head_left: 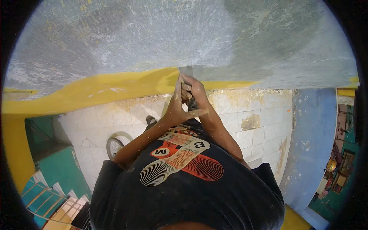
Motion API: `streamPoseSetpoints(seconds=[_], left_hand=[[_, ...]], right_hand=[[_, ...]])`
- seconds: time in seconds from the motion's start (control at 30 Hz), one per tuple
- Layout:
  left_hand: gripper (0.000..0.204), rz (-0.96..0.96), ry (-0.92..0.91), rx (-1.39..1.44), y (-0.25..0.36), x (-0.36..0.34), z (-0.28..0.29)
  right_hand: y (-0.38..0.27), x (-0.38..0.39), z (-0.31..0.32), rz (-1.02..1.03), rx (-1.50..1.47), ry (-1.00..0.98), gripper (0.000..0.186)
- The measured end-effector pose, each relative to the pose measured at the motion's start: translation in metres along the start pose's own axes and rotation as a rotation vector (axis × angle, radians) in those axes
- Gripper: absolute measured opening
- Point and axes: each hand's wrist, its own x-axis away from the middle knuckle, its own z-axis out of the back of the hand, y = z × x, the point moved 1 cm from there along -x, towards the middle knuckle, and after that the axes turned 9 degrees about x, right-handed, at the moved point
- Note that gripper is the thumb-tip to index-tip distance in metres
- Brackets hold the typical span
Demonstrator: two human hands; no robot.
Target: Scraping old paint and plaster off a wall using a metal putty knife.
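Observation:
Before me rises a wall (126, 38) with patchy grey, scuffed plaster and a yellow painted band (115, 86) along its lower part. A flat grey blade, seemingly a putty knife (186, 70), meets the wall at the band's edge. My right hand (196, 89) is closed around its lower end, fingers curled; the handle is mostly hidden. Close beside it, my left hand (177, 109) has its fingers stretched up along the blade's left side and its thumb spread across toward my right wrist. Pale dust or plaster marks both hands. Something dark shows just below them, its kind unclear.
Beneath me lies a white tiled floor (253, 142) with a brown broken patch (250, 122). A wheel (115, 146) stands at the left, near a green ledge (63, 165) and a metal rack (50, 199). A blue wall (310, 145) bounds the right, with cluttered shelves (339, 172) beyond.

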Motion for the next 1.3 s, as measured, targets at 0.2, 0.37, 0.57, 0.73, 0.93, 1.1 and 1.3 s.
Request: streamPoseSetpoints(seconds=[0.2, 0.37, 0.57, 0.73, 0.93, 1.1, 1.3], left_hand=[[0.127, 0.179, -0.071, -0.087, -0.011, 0.006, 0.011], [0.124, 0.166, -0.042, 0.028, -0.004, 0.004, 0.015], [0.114, 0.131, -0.024, -0.008, 0.013, -0.006, 0.017], [0.108, 0.249, -0.059, 0.060, 0.021, -0.016, 0.025], [0.117, 0.326, -0.070, -0.015, 0.000, -0.019, 0.028], [0.117, 0.212, -0.051, 0.056, -0.019, -0.021, 0.030], [0.115, 0.094, 0.002, -0.130, -0.013, -0.020, 0.022]], right_hand=[[0.007, 0.009, -0.009, -0.050, -0.023, 0.121, 0.015], [0.004, 0.005, -0.013, -0.014, -0.097, 0.188, 0.015], [0.002, -0.008, -0.012, -0.148, 0.061, 0.292, 0.016], [0.001, -0.013, -0.018, -0.050, 0.110, 0.151, 0.030], [0.019, -0.027, -0.002, 0.013, 0.355, 0.087, 0.034], [0.020, -0.028, -0.002, -0.082, 0.068, 0.157, 0.028], [-0.011, -0.003, -0.021, -0.338, -0.365, -0.015, 0.027]])
